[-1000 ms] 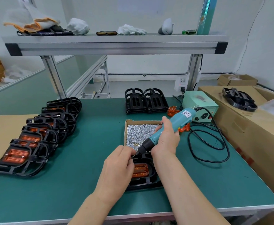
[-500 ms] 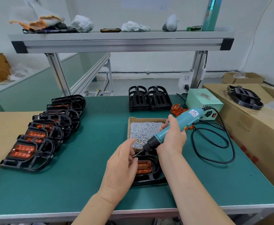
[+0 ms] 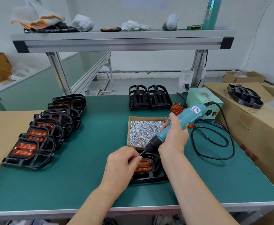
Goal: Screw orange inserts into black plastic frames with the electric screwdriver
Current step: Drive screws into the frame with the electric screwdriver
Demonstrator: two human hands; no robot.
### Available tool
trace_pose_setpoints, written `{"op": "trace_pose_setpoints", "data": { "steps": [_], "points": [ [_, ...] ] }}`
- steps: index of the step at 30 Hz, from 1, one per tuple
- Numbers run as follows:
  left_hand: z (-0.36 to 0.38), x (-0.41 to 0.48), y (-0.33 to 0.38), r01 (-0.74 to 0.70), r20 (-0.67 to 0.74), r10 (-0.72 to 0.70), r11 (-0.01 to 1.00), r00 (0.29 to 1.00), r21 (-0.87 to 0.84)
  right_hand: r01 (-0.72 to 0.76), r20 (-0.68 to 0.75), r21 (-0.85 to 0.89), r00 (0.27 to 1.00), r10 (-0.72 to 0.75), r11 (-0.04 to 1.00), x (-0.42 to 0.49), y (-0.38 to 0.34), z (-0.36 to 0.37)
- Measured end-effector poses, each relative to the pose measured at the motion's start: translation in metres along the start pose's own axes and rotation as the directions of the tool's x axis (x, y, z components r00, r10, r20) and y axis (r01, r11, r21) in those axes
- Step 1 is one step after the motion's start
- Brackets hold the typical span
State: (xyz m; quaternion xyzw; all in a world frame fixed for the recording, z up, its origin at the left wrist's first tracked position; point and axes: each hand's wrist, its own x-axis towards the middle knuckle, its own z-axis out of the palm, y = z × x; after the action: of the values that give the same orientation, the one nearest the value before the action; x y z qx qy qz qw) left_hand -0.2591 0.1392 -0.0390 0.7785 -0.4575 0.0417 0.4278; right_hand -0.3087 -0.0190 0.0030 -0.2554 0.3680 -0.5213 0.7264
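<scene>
While my right hand grips the electric screwdriver, my left hand pinches its bit.
The tool slants down-left, tip over the black plastic frame, which lies flat on the green table just beside the cardboard box of screws, orange insert seated inside; my left hand covers part of both.

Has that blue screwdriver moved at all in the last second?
No, not noticeably. The screwdriver, gripped by the right hand, keeps its tip just off the near edge of the screw box, over the black frame.
</scene>
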Motion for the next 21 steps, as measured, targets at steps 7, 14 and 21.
{"op": "trace_pose_setpoints", "data": {
  "steps": [7,14,21],
  "points": [
    [0.007,-0.002,0.000,0.002,0.041,-0.004,0.999,0.999,0.033,0.109,0.034,0.006,0.993,-0.109,0.994,0.001,-0.012,-0.006],
    [0.014,-0.016,-0.007,-0.133,0.121,0.118,0.983,0.986,0.124,0.335,0.121,-0.092,0.938,-0.323,0.938,-0.003,-0.014,-0.012],
    [0.016,-0.017,-0.012,-0.162,0.108,0.150,0.980,0.983,0.119,0.426,0.205,-0.157,0.897,-0.392,0.891,-0.012,-0.008,-0.012]
  ]
}}
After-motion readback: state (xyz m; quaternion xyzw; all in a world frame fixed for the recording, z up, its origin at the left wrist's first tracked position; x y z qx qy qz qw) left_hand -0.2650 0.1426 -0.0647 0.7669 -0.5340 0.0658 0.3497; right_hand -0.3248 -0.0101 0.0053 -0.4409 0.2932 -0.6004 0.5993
